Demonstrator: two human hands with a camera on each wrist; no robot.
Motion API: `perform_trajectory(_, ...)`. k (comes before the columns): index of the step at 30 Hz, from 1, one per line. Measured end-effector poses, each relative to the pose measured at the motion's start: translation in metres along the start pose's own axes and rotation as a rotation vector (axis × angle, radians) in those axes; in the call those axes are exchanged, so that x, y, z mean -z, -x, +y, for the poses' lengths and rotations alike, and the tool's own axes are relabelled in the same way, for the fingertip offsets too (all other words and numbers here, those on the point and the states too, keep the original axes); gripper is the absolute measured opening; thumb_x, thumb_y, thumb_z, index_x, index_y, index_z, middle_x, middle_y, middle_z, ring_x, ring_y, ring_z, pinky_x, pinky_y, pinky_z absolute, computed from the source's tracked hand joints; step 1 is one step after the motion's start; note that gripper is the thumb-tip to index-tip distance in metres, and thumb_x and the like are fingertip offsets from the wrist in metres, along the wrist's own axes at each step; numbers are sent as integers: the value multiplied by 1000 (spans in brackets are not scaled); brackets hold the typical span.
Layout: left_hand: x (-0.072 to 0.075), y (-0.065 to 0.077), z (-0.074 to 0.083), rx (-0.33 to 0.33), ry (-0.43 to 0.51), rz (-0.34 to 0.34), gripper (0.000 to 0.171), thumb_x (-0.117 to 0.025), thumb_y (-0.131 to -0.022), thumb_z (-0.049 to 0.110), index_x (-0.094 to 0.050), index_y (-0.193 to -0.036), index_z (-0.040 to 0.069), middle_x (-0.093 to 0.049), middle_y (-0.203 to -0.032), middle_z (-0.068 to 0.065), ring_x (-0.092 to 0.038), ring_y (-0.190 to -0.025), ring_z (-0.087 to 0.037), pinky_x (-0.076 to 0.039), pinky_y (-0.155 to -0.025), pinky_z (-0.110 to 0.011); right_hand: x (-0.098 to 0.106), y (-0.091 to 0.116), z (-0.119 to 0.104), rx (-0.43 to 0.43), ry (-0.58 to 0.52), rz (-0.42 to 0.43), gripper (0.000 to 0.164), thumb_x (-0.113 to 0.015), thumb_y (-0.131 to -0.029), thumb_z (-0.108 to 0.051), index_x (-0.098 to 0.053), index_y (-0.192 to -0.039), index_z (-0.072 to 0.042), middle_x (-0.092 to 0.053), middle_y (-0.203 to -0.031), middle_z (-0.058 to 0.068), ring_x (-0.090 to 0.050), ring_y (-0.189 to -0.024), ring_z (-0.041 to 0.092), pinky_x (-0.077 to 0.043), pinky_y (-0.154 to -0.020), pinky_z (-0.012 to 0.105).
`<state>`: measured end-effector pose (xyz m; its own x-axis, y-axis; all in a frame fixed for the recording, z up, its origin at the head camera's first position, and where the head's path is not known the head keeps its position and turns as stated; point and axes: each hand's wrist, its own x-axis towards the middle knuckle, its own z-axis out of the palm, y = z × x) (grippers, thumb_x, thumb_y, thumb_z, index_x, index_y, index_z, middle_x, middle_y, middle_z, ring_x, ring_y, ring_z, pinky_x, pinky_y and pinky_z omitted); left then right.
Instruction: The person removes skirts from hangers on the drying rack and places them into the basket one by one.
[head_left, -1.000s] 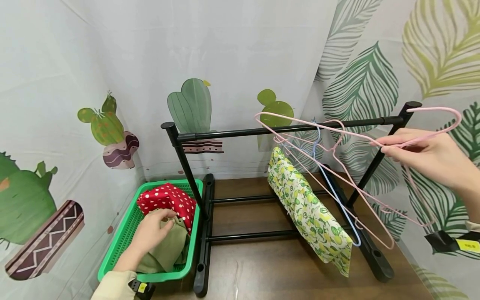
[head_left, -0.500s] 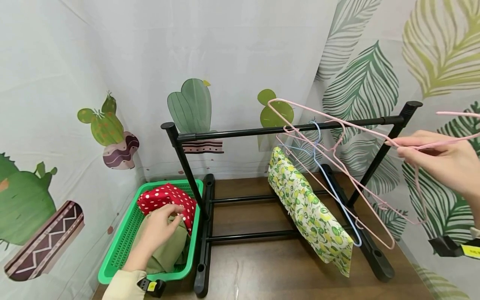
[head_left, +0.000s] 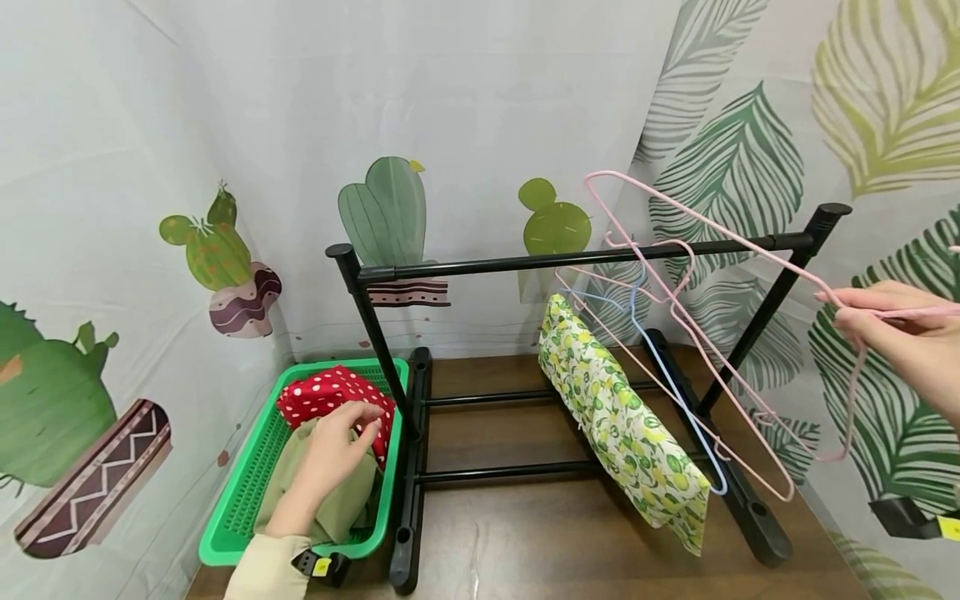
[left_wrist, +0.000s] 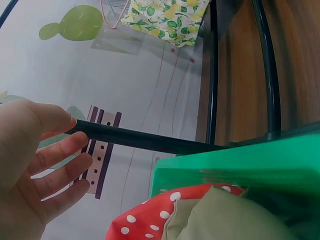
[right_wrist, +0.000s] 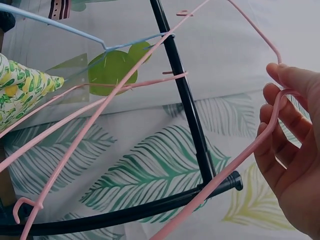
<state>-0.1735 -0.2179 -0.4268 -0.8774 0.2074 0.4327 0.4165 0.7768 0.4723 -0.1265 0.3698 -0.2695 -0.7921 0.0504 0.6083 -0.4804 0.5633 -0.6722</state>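
My right hand [head_left: 903, 329] pinches a pink clothes hanger [head_left: 750, 244] near the base of its hook, and the hanger's frame extends left in front of the rack. In the right wrist view, thumb and fingers close around the same hanger [right_wrist: 225, 175]. Over the green basket [head_left: 240, 500] hovers my left hand [head_left: 337, 446], loosely bent and holding nothing. Beneath it lie an olive-green cloth [head_left: 356, 496] and a red cloth with white dots [head_left: 322, 392]. The left wrist view shows the left hand [left_wrist: 40, 170] with its fingers apart, above the basket's contents.
A black rack [head_left: 480, 267] stands on the brown table [head_left: 517, 542], right of the basket. On its bar hang a blue hanger [head_left: 660, 362] and another pink hanger. A lemon-print cloth [head_left: 615, 417] hangs there too. Patterned curtains [head_left: 480, 100] close off the back and sides.
My right hand has moved right with the pink hanger, whose far end has risen above the bar. My left hand has shifted slightly right and up over the basket.
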Motion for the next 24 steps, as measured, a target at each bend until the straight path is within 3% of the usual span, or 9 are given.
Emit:
perform_trajectory(9,-6,-3,7,19,38,27,13,-64,-83,9,-68,-94,14,-65,-88,3,-52,-64,-6,-43,-52,-21,5,13,14,70,13,72,41,-51,-84,16,-68,-108,-13,-49,-68,-13,-38,-56,0,-25,-38,18)
perform_trajectory(18,-14,-7,10,31,41,45,13,-67,-82,10,-68,-93,16,-66,-86,3,-48,-60,-7,-39,-52,-23,18,27,35,119,56,94,61,-46,-86,17,-63,-101,-40,-46,-61,-23,-39,-57,-8,-24,-40,13)
perform_trajectory(22,-18,-8,9,20,35,69,13,-68,-81,10,-68,-94,15,-66,-86,2,-52,-66,-7,-41,-53,-23,20,28,40,173,22,92,66,-41,-85,18,-61,-100,-43,-46,-55,-25,-40,-51,-12,-25,-39,10)
perform_trajectory(24,-20,-8,9,18,36,78,13,-68,-81,9,-68,-94,14,-65,-86,2,-52,-65,-7,-40,-52,-22,21,31,44,146,-24,87,64,-40,-86,16,-62,-100,-42,-48,-54,-25,-41,-51,-13,-27,-40,7)
